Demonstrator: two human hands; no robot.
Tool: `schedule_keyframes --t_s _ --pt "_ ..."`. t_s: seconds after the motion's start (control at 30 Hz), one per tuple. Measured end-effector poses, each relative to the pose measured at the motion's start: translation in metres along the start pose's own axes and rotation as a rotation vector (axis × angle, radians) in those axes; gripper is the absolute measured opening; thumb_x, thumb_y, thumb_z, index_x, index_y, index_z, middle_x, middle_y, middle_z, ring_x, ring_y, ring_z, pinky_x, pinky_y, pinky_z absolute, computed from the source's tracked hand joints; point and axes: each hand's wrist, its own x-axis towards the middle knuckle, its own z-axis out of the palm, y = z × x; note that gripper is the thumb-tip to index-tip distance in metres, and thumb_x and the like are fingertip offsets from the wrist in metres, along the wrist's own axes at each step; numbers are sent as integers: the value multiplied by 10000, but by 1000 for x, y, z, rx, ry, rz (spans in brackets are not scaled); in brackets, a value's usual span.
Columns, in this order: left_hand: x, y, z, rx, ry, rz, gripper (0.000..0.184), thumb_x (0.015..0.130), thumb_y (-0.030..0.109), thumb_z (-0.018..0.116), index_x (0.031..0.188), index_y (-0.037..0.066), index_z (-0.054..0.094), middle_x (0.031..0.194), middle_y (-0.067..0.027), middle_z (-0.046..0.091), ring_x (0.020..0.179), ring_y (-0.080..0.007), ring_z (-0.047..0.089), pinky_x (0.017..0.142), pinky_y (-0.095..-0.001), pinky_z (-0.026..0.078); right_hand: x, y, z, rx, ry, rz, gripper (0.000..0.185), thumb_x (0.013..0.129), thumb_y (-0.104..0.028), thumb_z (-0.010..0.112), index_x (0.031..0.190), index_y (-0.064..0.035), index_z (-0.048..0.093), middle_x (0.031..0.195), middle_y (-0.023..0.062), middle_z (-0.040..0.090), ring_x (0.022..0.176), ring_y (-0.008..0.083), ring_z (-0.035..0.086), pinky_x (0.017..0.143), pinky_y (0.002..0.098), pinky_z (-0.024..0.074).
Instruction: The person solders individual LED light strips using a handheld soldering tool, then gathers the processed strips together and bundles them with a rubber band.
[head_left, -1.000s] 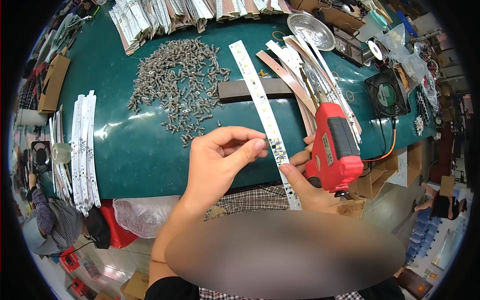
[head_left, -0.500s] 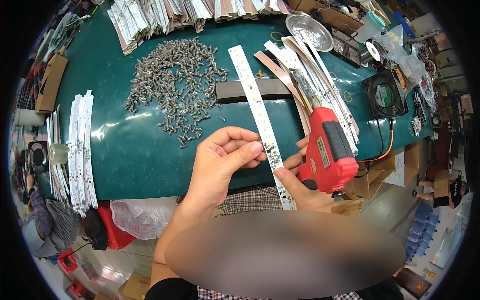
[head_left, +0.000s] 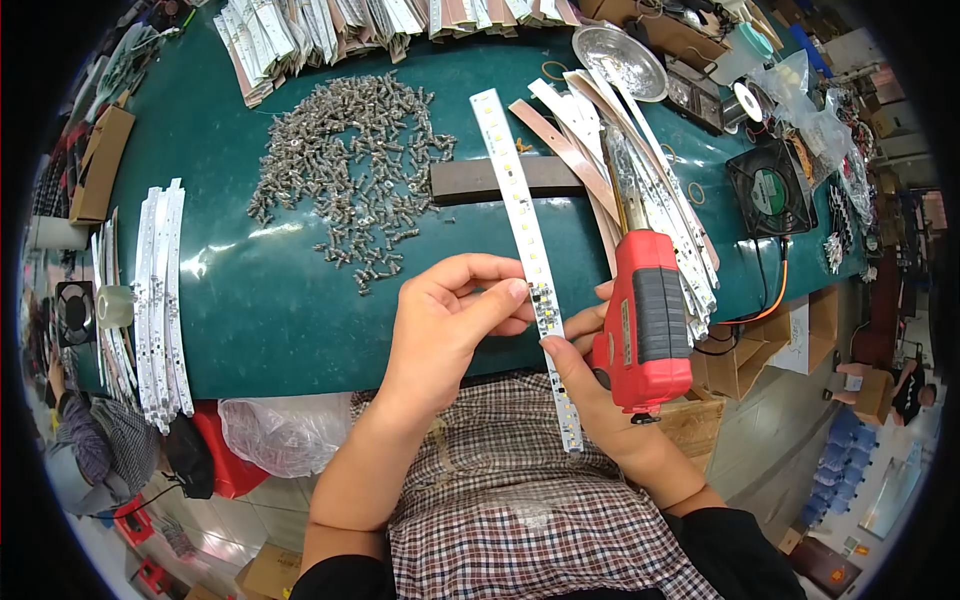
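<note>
A long white LED circuit board strip [head_left: 518,210] slants over the table edge, its lower part crowded with small components. My left hand [head_left: 430,325] is closed on its left edge, thumb and fingertips pinching near the components. My right hand [head_left: 590,385] has its thumb on the strip lower down, fingers behind. That same hand also holds a red and black soldering gun [head_left: 650,325], its metal tip pointing up toward the far side of the table; the grip of the fingers is partly hidden. Behind the strip's upper half lies a dark rectangular bar [head_left: 465,183] on the green tabletop.
A pile of small metal pieces, possibly screws [head_left: 340,130], spreads left of the bar. More strips [head_left: 160,300] lie at left, with bundles [head_left: 310,40] at the back. To the right are loose strips [head_left: 660,200], a metal dish [head_left: 620,62], solder wire spool [head_left: 744,100] and fan [head_left: 770,190].
The strip has tilted more upright, its top shifting right and lower end moving down. The soldering gun has turned more upright and dropped slightly. Both hands keep their grip.
</note>
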Motion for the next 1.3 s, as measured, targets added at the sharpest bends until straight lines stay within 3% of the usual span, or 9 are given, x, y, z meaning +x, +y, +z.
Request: schedule_keyframes --t_s 0.03,0.1,0.43,0.63,0.8,0.93,1.13,1.2,1.3 --pt "0 0 0 0 0 -1 200 938 78 675 1104 -34 672 976 -121 735 809 -148 724 715 -255 607 1 -3 1 0 0 1 552 823 42 766 1263 28 432 866 81 649 697 88 635 580 231 508" --pt "1 2 0 -28 -22 -29 215 936 91 687 1114 -30 682 962 -124 737 797 -146 723 707 -250 612 4 -13 5 373 66 170 541 839 25 760 1270 28 433 888 79 654 703 90 637 607 235 513" --pt "5 -2 -4 -56 -56 -40 212 931 75 694 1115 -30 687 961 -128 736 785 -148 724 694 -250 618 6 -15 0 372 -6 244 553 865 20 740 1307 26 407 897 64 668 745 89 642 672 232 516" --pt "5 -3 3 39 -5 29 184 918 62 698 1079 -28 682 949 -113 728 793 -145 716 701 -260 609 -1 -11 3 217 78 317 412 772 11 809 1104 4 565 989 99 608 767 137 624 704 274 513" --pt "8 -1 7 78 11 30 111 914 55 690 995 -14 660 906 -80 705 765 -123 696 680 -241 587 -3 -4 7 57 161 210 428 667 -3 850 1015 -9 602 1098 143 546 976 276 581 802 376 501" --pt "11 -1 8 85 10 12 101 914 55 686 983 -13 658 888 -73 701 757 -115 691 667 -231 577 2 -8 10 137 231 227 402 680 -16 850 1000 -16 609 1090 156 549 986 278 577 836 380 492" --pt "23 -5 10 186 92 22 119 916 69 691 981 -29 667 869 -82 711 742 -115 696 656 -227 572 8 -7 1 -114 214 19 417 714 -26 838 1062 -7 608 1086 154 574 1035 294 560 857 388 482" --pt "30 -9 10 397 186 94 145 919 77 693 989 -48 673 882 -90 719 745 -129 706 651 -228 572 8 -17 -15 -383 113 -162 382 743 -33 824 1066 -5 622 1038 145 602 1053 298 549 863 384 478" --pt "32 -13 9 575 218 141 171 897 71 705 1013 -50 673 894 -92 724 734 -127 707 643 -238 562 -5 -16 -29 -234 86 -93 357 778 -32 796 1094 -11 629 996 111 613 997 281 565 832 371 490"
